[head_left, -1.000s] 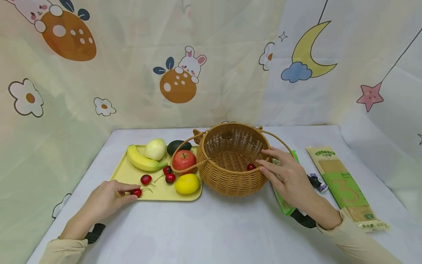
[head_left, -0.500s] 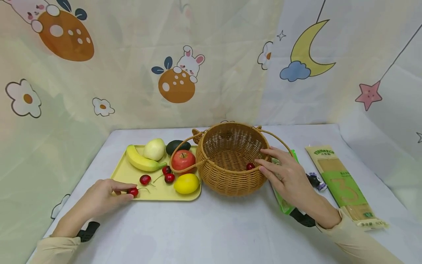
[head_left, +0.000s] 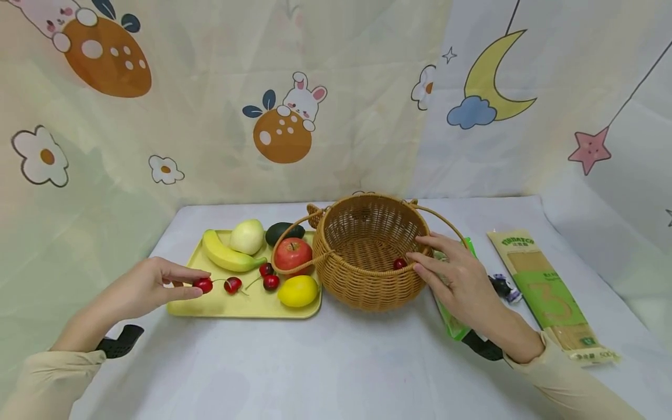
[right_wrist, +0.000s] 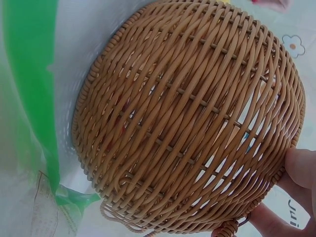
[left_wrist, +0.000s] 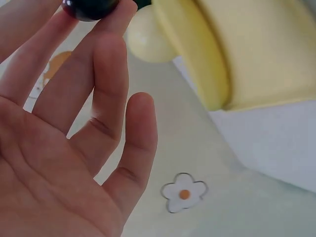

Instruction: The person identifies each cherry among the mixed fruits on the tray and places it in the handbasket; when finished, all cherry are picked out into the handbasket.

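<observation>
Between thumb and fingertips my left hand point(head_left: 149, 287) pinches a red cherry point(head_left: 202, 284) by its fruit, over the left part of the yellow tray point(head_left: 236, 306). That cherry looks dark in the left wrist view point(left_wrist: 90, 7). Three more cherries lie on the tray, one of them point(head_left: 233, 285) close beside the held one. My right hand point(head_left: 459, 286) grips the right side of the rim of a brown wicker basket point(head_left: 367, 291); in the right wrist view the woven wall point(right_wrist: 187, 118) fills most of the picture. Inside the basket lies one cherry point(head_left: 399, 264).
The tray also bears a banana point(head_left: 231, 256), a pale round fruit point(head_left: 247, 237), an avocado point(head_left: 283, 232), an apple point(head_left: 294, 254) and a lemon point(head_left: 298, 291). Right of the basket are a green packet point(head_left: 451, 324), a dark wrapped item point(head_left: 504, 287) and a noodle pack point(head_left: 548, 297).
My left hand has drawn the pinched cherry from the tray's front edge to the left, then raised it up and away from me. The right hand and basket have stayed put.
</observation>
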A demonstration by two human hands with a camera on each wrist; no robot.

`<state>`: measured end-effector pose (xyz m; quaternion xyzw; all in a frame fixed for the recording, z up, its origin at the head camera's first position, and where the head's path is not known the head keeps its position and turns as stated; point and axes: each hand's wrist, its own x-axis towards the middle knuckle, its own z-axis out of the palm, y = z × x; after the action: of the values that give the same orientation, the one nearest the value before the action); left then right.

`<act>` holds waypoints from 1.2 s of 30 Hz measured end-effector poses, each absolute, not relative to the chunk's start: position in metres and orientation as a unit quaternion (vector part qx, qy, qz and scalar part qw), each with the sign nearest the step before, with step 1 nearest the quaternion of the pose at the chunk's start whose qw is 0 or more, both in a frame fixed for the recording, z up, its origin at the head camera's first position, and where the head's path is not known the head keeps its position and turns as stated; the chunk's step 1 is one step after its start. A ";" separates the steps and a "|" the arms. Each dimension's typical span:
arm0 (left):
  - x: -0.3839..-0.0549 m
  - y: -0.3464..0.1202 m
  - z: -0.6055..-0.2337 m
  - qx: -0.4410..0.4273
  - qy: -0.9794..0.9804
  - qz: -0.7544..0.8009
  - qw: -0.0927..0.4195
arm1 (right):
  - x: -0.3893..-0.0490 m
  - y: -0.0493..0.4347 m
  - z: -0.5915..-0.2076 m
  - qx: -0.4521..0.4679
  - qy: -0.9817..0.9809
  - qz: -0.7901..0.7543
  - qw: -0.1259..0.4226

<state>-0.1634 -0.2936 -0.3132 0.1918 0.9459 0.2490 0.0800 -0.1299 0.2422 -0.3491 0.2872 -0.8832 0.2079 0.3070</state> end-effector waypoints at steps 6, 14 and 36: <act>-0.181 -0.274 -0.280 0.230 0.937 0.245 0.096 | -0.129 0.242 -0.350 0.285 -0.883 0.209 0.309; -0.211 -0.222 -0.234 0.288 0.921 0.227 0.129 | -0.129 0.243 -0.350 0.284 -0.882 0.206 0.314; -0.263 -0.109 -0.197 0.357 0.881 0.187 0.248 | -0.128 0.241 -0.349 0.284 -0.883 0.207 0.311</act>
<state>-0.2628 -0.1089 -0.1969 0.3571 0.8807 0.1873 0.2484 -0.1281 0.2412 -0.3491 0.2842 -0.8831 0.2066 0.3110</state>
